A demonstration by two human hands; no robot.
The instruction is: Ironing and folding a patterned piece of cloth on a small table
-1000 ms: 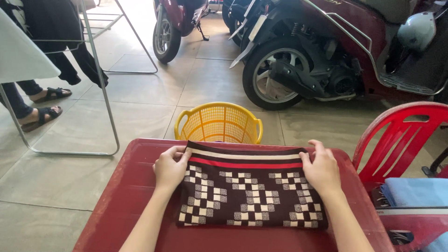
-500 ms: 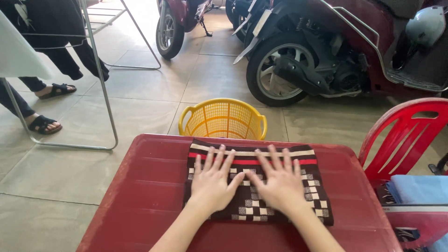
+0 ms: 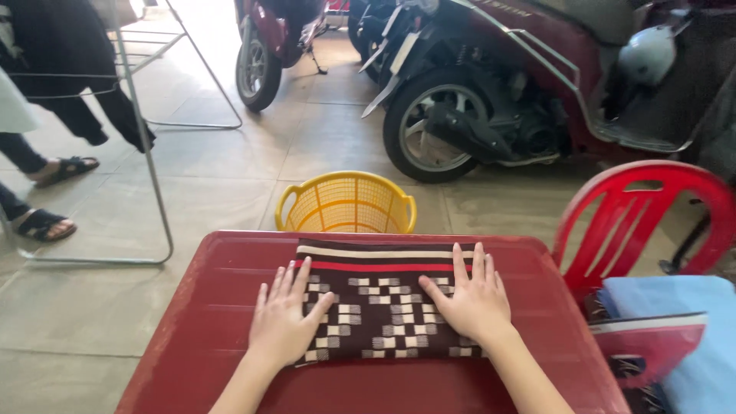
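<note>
Seen from above, a folded cloth (image 3: 387,303) is laid flat on a dark red worktop (image 3: 192,322), near its far edge and roughly centred. The cloth is dark brown, patterned with pale checked blocks, and is banded along its far edge with a cream stripe and a red stripe.

Both hands are pressed palm down on the cloth with fingers spread and nothing pinched. The left hand (image 3: 285,320) is placed over the cloth's near left corner, partly overlapping the worktop. The right hand (image 3: 469,297) is laid on the cloth's right half, with its fingertips reaching toward the red stripe. The two hands are kept apart, with patterned cloth shown between them.

Just beyond the worktop's far edge, a yellow plastic basket (image 3: 346,203) is set on the tiled floor (image 3: 92,322). To the right, a red plastic chair (image 3: 636,215) is seen, and nearer the camera a light blue folded fabric (image 3: 690,337) is stacked beside the worktop. Behind, parked motor scooters (image 3: 491,100) are lined up. At the far left, a metal frame (image 3: 146,153) is stood on the floor, and another person's sandalled feet (image 3: 54,195) are visible beside it.
</note>
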